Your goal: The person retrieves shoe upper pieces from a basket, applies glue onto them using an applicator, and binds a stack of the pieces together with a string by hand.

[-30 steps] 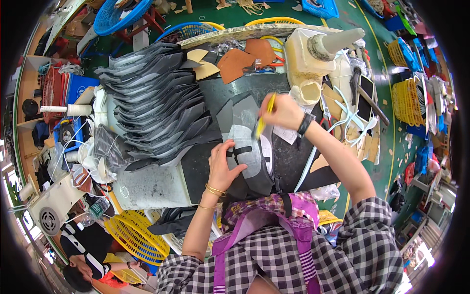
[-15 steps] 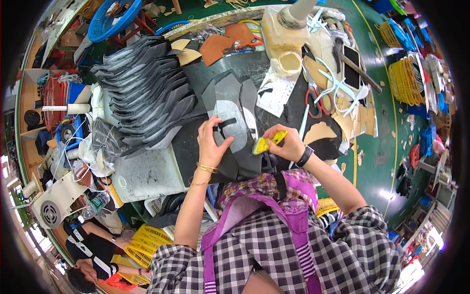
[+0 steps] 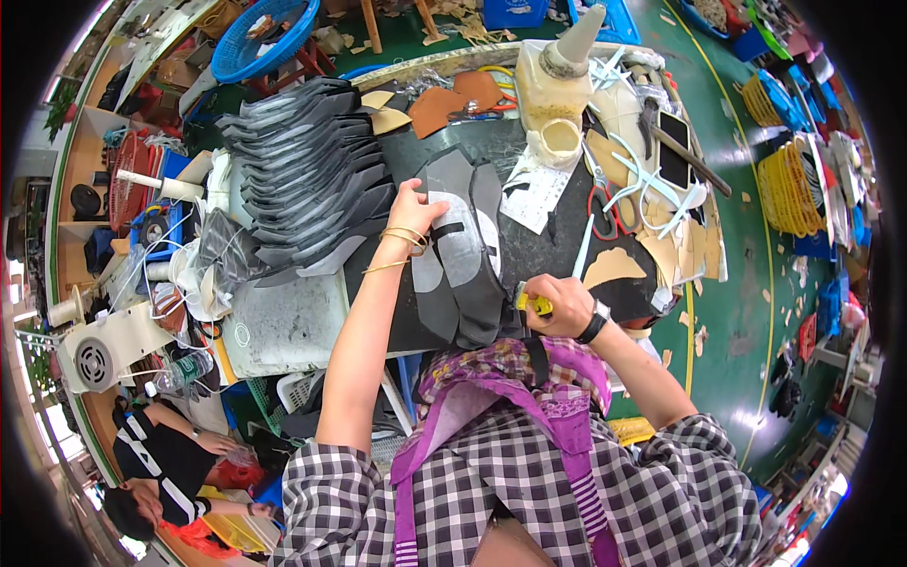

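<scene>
Flat black-and-grey cut pieces (image 3: 460, 248), with lighter grey rounded patches and short black strips, overlap on the dark work surface in front of me. My left hand (image 3: 413, 213) rests at their upper left edge, thumb apart from the fingers, with nothing seen in its grasp. Close to their lower right edge, my right hand (image 3: 561, 306) is closed round a small yellow tool (image 3: 539, 304). Fingers cover most of that tool, so its exact kind does not show. Left of the pieces lies a long row of overlapping similar black-and-grey pieces (image 3: 307, 175).
Right of the pieces lie a paper sheet (image 3: 540, 194), red-handled scissors (image 3: 614, 215), a hammer (image 3: 693, 161) and a phone (image 3: 674, 149). A glue-stained container with a cone top (image 3: 551, 94) stands behind. Another person (image 3: 161, 463) sits at lower left.
My left hand has moved up along the pieces. My right hand has moved slightly down and right with the yellow tool, off the pieces' edge. The whole view has shifted somewhat.
</scene>
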`<act>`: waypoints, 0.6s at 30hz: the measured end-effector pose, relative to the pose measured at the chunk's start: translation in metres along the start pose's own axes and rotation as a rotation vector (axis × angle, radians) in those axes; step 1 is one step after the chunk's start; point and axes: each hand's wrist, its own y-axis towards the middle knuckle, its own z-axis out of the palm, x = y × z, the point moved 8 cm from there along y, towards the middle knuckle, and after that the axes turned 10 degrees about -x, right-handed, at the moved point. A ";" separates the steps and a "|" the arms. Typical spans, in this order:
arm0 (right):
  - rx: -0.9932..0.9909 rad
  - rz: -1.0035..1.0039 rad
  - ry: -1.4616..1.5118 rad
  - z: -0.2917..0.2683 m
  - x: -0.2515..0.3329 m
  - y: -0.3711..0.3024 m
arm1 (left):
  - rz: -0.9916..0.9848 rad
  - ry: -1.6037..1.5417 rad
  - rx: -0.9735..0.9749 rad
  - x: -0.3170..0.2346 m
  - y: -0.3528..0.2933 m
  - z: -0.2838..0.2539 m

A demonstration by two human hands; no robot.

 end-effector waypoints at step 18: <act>0.137 0.267 -0.267 0.039 -0.019 0.054 | -0.257 -0.308 0.152 -0.002 -0.003 0.009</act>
